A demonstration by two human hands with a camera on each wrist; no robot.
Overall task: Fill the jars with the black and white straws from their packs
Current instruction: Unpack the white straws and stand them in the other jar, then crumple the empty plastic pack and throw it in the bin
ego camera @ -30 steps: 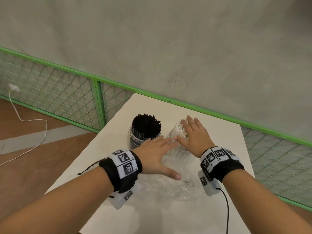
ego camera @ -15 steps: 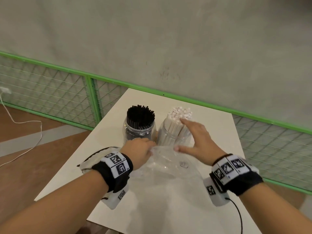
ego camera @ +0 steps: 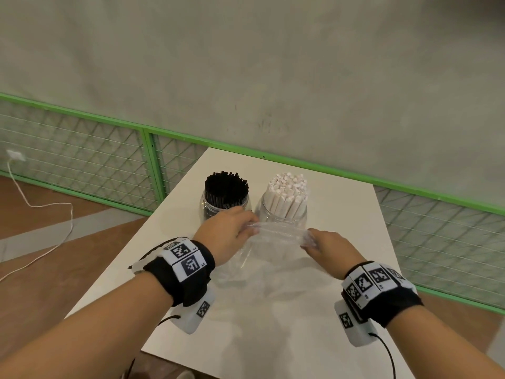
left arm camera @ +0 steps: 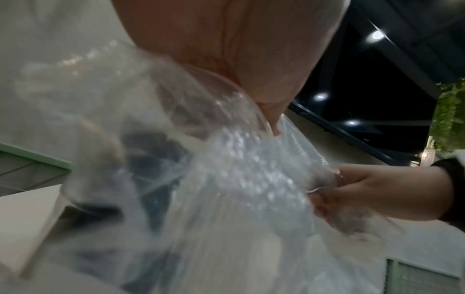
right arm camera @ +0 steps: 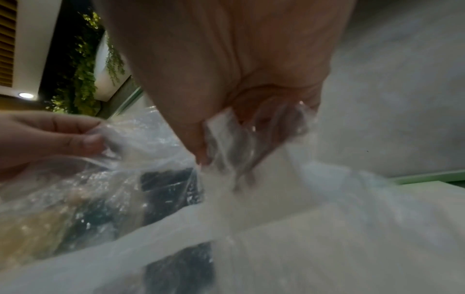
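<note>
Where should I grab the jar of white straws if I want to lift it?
Probably the clear wall of the jar of white straws, with a hand wrapping it from the right side. The straws stick up out of its mouth, so a top grip is blocked, and the jar of black straws stands close on its left.

Bare indoor test space, plain grey wall (ego camera: 300, 64), green mesh railing (ego camera: 82, 160), white table (ego camera: 273, 324), wood floor (ego camera: 41, 283)

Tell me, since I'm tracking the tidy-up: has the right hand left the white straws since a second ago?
Yes. The right hand came off the white straws, nearer the person, gripping the clear pack.
</note>
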